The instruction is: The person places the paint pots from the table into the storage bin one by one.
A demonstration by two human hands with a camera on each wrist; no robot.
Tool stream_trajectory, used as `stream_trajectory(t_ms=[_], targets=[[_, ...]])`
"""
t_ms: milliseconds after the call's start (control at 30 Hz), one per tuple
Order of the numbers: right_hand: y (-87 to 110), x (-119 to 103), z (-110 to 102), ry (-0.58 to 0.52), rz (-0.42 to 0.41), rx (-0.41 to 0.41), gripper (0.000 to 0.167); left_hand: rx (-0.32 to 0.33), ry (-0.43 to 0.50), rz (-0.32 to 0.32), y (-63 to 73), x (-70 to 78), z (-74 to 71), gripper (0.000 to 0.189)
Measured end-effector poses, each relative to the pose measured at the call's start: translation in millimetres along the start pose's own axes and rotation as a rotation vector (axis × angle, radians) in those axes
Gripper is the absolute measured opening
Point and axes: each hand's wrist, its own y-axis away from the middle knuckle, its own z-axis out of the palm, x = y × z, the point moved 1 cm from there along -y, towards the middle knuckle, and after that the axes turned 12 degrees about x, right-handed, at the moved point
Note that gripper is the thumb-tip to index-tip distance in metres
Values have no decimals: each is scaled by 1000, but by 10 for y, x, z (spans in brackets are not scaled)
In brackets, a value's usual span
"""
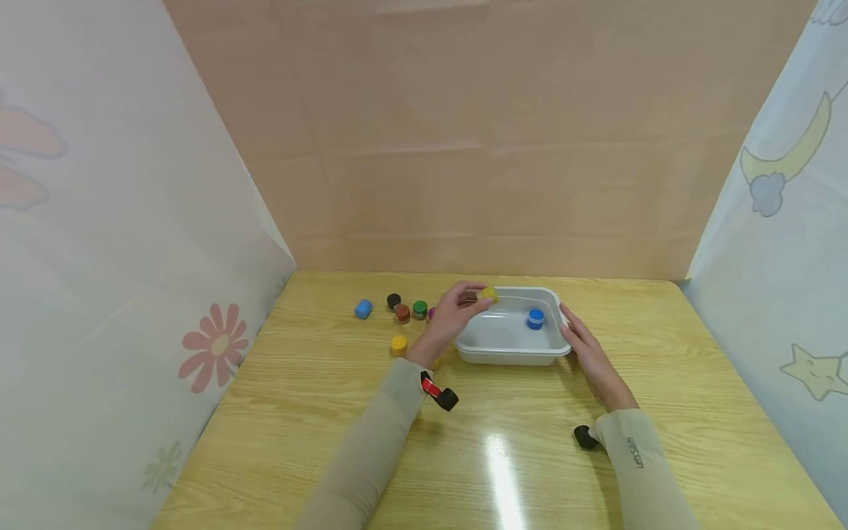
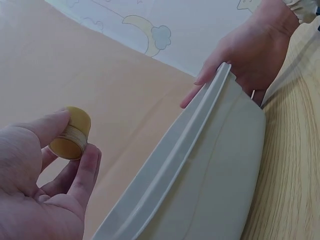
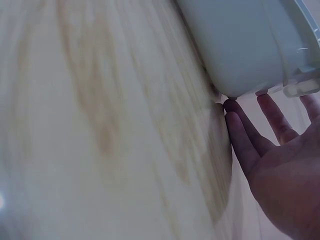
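My left hand pinches a small yellow paint pot between thumb and fingertips, holding it above the left part of a white plastic tub. Inside the tub, towards the right, stands a blue paint pot. At the tub's right end is my right hand, its fingers mostly straight and touching the side and rim. From the right wrist view, the fingertips meet the tub's lower wall.
Left of the tub stand black, brown, green and yellow pots. A purple pot is partly hidden by my left hand. Farther left lies a light-blue pot. A brown wall rises behind the table.
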Motion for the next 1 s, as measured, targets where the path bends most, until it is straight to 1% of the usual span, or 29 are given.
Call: stream_trajectory(t_ms=[200, 367, 467, 500, 600, 733, 833, 933, 1000], targets=[[-1, -21, 23, 3, 6, -8, 66, -12, -9, -25, -35, 5, 139, 34], [10, -32, 13, 6, 20, -12, 66, -48, -11, -38, -64, -27, 235, 32], [13, -35, 1, 7, 20, -16, 66, -57, -20, -36, -90, -47, 291, 32], [12, -36, -1, 8, 19, -17, 66, -54, -27, -32, -99, -51, 310, 32], [-1, -42, -8, 7, 15, -21, 67, -35, -87, -6, -120, -54, 388, 32], [-3, -58, -15, 8, 12, -23, 67, -31, -150, 13, -124, -50, 525, 34], [-2, -65, -14, 16, 8, -25, 67, -38, -149, 13, -124, -50, 629, 41], [-4, -61, -7, 22, 6, -27, 67, -28, -140, 15, -136, -56, 712, 47], [-1, -57, -1, 21, 8, -26, 67, -20, -139, 17, -149, -59, 754, 48]])
